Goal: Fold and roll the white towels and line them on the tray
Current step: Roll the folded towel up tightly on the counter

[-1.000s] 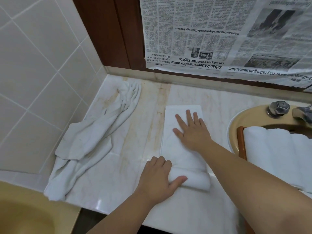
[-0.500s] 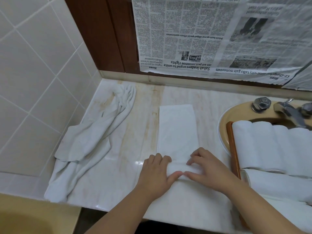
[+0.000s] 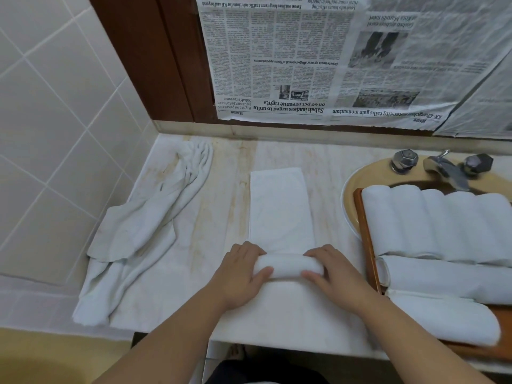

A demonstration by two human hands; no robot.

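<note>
Left hand (image 3: 241, 273) curled around the left end of the roll (image 3: 288, 266), right hand (image 3: 332, 270) gripping the right end, wrists at 6 o'clock. Long axis running 9 to 3 o'clock between both hands, each equally near. Unrolled strip (image 3: 279, 209) lying flat toward 12 o'clock from the fingers; tray (image 3: 367, 239) waiting at 3 o'clock.

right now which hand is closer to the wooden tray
Right. The right hand grips the right end of the towel roll, just left of the wooden tray. The left hand grips the roll's left end, farther from it.
</note>
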